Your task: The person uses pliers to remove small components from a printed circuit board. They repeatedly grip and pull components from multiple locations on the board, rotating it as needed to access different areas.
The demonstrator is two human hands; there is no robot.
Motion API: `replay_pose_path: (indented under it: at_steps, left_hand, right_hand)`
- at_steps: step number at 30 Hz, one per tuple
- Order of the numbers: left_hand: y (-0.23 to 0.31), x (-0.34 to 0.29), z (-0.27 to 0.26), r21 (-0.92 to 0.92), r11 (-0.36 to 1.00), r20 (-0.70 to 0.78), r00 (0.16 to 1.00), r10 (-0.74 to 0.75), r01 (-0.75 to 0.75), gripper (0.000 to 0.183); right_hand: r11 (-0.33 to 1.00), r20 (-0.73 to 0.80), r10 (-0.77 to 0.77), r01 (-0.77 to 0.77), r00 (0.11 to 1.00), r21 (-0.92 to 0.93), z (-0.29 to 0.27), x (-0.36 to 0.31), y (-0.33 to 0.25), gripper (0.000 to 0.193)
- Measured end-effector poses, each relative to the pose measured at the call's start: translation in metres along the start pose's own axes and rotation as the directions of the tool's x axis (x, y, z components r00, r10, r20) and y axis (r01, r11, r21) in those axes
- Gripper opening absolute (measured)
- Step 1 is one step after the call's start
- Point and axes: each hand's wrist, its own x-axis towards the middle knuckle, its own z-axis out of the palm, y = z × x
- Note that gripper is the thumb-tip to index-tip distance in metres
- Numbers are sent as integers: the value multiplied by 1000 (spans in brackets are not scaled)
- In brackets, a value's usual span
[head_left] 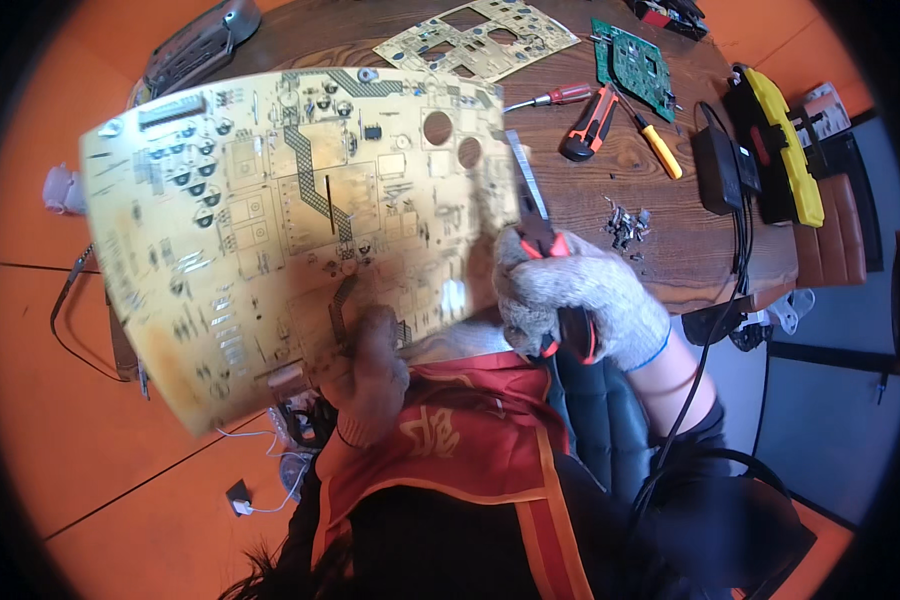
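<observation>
A large yellowish circuit board (260, 240) with many small components is held up and tilted in front of me. My left hand (370, 375), in a glove, is closed on its lower edge. My right hand (580, 300), in a grey knit glove, is wrapped round a pair of pliers (541, 238) with red and black handles, beside the board's right edge. A thin grey metal strip (526, 170) lines up with the plier jaws; I cannot tell whether they grip it or it lies behind them.
The wooden table (610, 190) bears a small heap of metal bits (626, 226), a red-handled screwdriver (560, 95), a utility knife (590, 125), a yellow-handled tool (660, 150), a green circuit board (634, 65) and another yellowish board (475, 40). A black adapter (725, 170) trails cables on the right.
</observation>
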Motion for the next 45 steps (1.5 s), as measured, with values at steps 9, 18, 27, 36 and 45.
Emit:
replay_pose_path:
  at_steps: [9,18,27,36,45]
  left_hand:
    - [30,13,5,-356,864,-8,924,-384,356,40]
    - [21,25,-2,-313,887,235,932,-275,340,47]
    - [33,19,-8,-320,884,183,938,-295,340,51]
    - [42,12,-5,-169,915,83,930,-357,366,44]
    - [40,12,6,-411,856,-51,929,-366,314,40]
  right_hand:
    - [913,-119,-394,403,911,65,-23,-27,-4,30]
    - [99,-90,-675,-31,733,-995,-37,-28,-11,26]
    - [-496,231,-767,-324,599,-806,-46,5,-21,41]
    - [-411,144,-771,-312,621,-857,-44,12,-14,52]
    - [-524,100,-696,-407,711,-748,-46,14,-12,45]
